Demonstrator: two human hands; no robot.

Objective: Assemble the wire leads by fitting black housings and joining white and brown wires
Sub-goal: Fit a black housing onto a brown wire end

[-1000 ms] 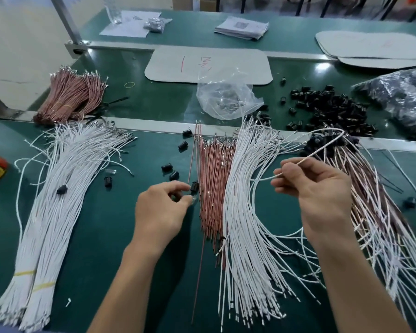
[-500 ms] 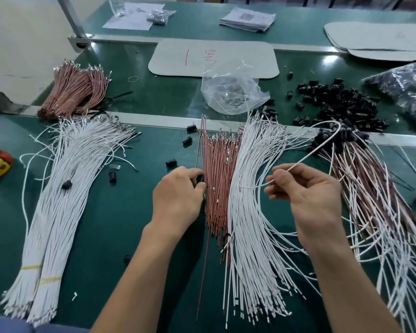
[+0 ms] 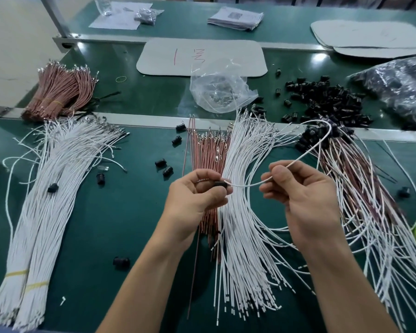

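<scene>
My left hand pinches a small black housing above the green table. My right hand pinches a single white wire, whose near end meets the housing at my left fingertips. The wire loops up and back over the right-hand pile. Beneath my hands lie a bundle of brown wires and a fan of loose white wires. A heap of loose black housings sits at the back right.
A banded white wire bundle lies left, a brown bundle far left behind it. Finished leads pile on the right. A clear plastic bag, stray housings, and a thin metal rod lie around.
My left hand lifted a black housing off the table and moved right. My right hand brought the white wire's end to the housing. The view shifted closer.
</scene>
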